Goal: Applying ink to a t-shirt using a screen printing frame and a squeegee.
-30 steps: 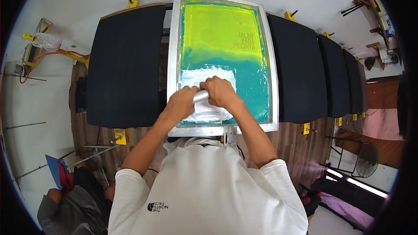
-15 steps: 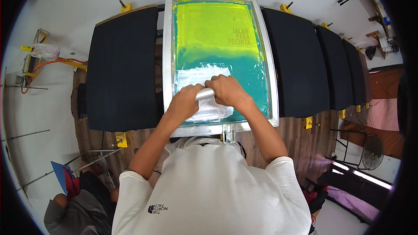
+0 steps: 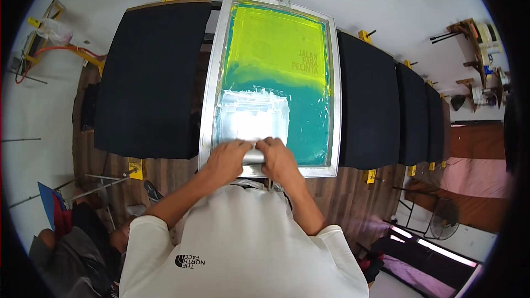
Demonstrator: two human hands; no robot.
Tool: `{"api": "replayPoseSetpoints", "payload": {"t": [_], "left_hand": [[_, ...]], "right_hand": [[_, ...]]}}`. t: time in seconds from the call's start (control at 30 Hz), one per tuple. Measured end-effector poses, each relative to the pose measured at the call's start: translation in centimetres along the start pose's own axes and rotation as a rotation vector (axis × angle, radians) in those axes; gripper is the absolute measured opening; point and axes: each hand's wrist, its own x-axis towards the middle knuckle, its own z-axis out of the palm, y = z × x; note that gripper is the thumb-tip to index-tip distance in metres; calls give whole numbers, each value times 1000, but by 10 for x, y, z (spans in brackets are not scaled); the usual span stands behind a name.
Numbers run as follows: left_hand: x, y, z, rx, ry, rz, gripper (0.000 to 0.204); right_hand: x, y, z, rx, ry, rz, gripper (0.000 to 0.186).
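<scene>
My left hand (image 3: 227, 161) and my right hand (image 3: 279, 161) both grip a silver squeegee (image 3: 254, 156), side by side, at the near end of a screen printing frame (image 3: 335, 105). The squeegee's lower edge is hidden under my fingers. White ink (image 3: 255, 111) lies in a rough rectangle on the left near part of the mesh, just beyond my knuckles. Around the ink the mesh (image 3: 309, 127) is teal. Its far half is a yellow-green area (image 3: 276, 33) with faint lettering at the right. The metal rim stands slightly tilted in view.
Black cloth-covered boards flank the frame, one at left (image 3: 152, 80) and several at right (image 3: 369, 99). Yellow clamps (image 3: 136, 169) stick out at their ends. A seated person (image 3: 83, 254) is at lower left near a blue sheet (image 3: 48, 204). A fan (image 3: 444, 218) stands at right.
Both hands have drawn the squeegee toward me, from the middle of the white ink to the frame's near end. More of the white ink now shows. The whole view has shifted and turned slightly.
</scene>
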Motion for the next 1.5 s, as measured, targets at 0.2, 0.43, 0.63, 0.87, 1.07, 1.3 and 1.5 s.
{"api": "replayPoseSetpoints", "payload": {"t": [0.2,0.43,0.63,0.87,1.07,1.3,1.5], "left_hand": [[60,-24,-14,30,154,42,40],[-20,-19,32,207,132,152,44],[9,9,-15,59,-83,-37,43],[57,-24,-5,81,180,85,42],[-19,-16,36,244,195,155,52],[31,1,1,74,148,97,47],[89,-5,2,72,57,90,34]], "right_hand": [[64,22,-12,-84,111,10,33],[-8,-2,26,-35,47,-16,56],[12,-1,-2,-90,6,24,42],[58,24,-8,-162,131,-20,36],[-12,-4,27,-125,102,-6,50],[23,13,-16,-170,104,23,40],[48,46,-22,-120,166,111,35]]}}
